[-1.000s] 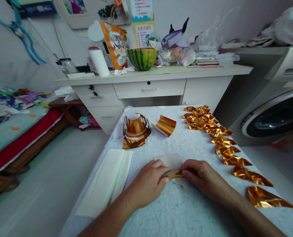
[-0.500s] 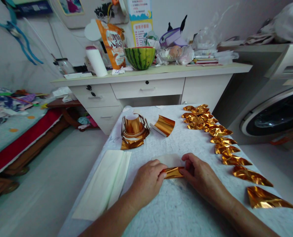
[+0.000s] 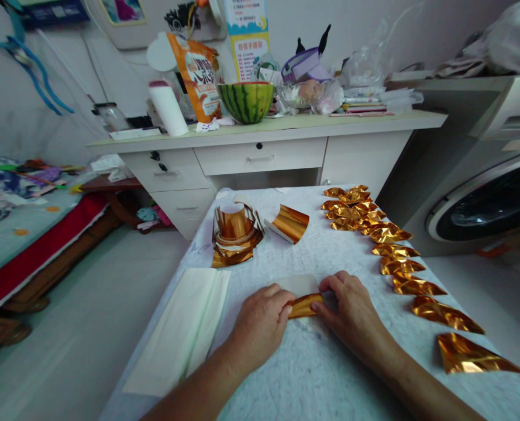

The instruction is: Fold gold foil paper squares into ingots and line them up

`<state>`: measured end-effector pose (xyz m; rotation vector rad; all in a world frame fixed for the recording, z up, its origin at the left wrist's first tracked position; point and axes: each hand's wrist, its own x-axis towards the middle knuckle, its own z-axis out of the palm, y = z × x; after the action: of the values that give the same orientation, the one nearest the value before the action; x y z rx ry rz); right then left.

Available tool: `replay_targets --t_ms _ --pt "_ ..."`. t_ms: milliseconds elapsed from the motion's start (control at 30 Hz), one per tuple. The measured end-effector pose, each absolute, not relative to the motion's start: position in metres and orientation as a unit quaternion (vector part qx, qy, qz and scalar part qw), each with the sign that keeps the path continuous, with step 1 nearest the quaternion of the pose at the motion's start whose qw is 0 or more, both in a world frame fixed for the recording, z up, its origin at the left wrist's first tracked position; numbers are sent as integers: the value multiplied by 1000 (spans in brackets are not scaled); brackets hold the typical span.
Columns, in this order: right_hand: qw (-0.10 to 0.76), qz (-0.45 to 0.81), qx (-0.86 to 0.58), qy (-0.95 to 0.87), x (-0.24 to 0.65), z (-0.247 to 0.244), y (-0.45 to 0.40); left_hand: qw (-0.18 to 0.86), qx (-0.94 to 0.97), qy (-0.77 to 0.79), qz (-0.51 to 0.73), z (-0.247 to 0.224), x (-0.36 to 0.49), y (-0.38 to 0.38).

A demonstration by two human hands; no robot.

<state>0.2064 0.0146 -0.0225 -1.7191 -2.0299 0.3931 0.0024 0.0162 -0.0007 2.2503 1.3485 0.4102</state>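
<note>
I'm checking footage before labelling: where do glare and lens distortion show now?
Head view: bright glints on the folded gold pieces, softer sheen on the held gold strip; head view, right edge: the washing machine looks stretched and slanted, likely from a wide lens.

Desk (image 3: 231,136): a cut watermelon (image 3: 247,104) stands beside an orange pouch (image 3: 200,76); a glass jar (image 3: 111,118) sits near the left end.
Wall (image 3: 292,32): a poster (image 3: 248,44) hangs above the watermelon.
Washing machine (image 3: 509,102): right of the desk, a plastic bag (image 3: 515,44) on top.
Bed (image 3: 27,222): heaped cloth (image 3: 5,187), a red band (image 3: 44,247) along its side.
</note>
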Motion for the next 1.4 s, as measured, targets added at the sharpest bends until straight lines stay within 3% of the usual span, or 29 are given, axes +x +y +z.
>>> replay_targets --t_ms 1400 --pt "234 142 -611 -743 206 -26 13 228 840 480 105 -8 5 18"
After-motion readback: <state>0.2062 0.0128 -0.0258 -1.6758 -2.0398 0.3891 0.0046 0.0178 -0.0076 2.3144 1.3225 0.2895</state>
